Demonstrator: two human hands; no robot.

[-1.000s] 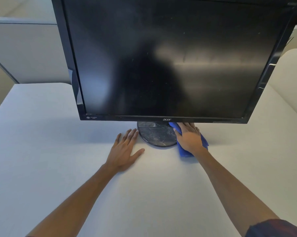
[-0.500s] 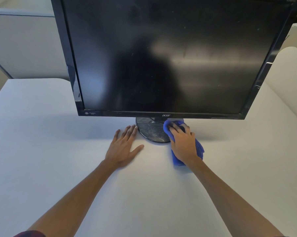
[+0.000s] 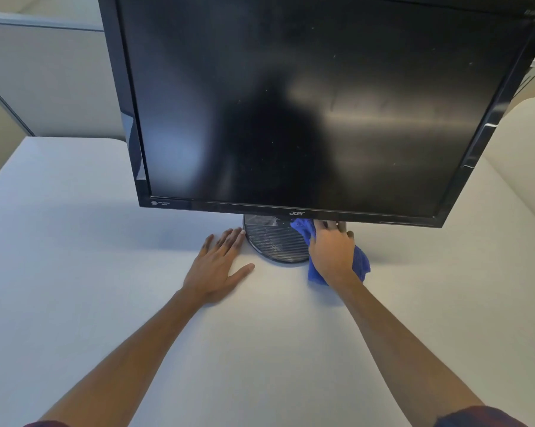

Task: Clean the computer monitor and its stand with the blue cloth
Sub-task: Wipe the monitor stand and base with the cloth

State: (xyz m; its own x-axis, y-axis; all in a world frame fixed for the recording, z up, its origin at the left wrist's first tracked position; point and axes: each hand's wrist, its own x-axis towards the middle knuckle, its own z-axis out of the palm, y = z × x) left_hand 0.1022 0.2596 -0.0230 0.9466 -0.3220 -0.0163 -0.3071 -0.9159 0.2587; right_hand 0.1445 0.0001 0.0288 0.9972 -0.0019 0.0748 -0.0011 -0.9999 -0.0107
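Observation:
A black Acer monitor (image 3: 290, 103) with a dark, dusty screen stands on a white table. Its round ribbed black stand base (image 3: 272, 241) shows below the lower bezel, with dust and smears on it. My right hand (image 3: 332, 251) lies flat on the blue cloth (image 3: 362, 263) and presses it against the right side of the base. Its fingertips reach under the bezel and are partly hidden. My left hand (image 3: 217, 269) rests palm down on the table just left of the base, fingers spread and fingertips close to the rim.
The white table (image 3: 75, 272) spreads around the monitor. A grey partition wall (image 3: 44, 72) stands behind on the left. A curved white edge (image 3: 528, 143) rises at the right.
My right hand slid the cloth leftward over the base, then back toward its right side. The left hand stayed in place on the table.

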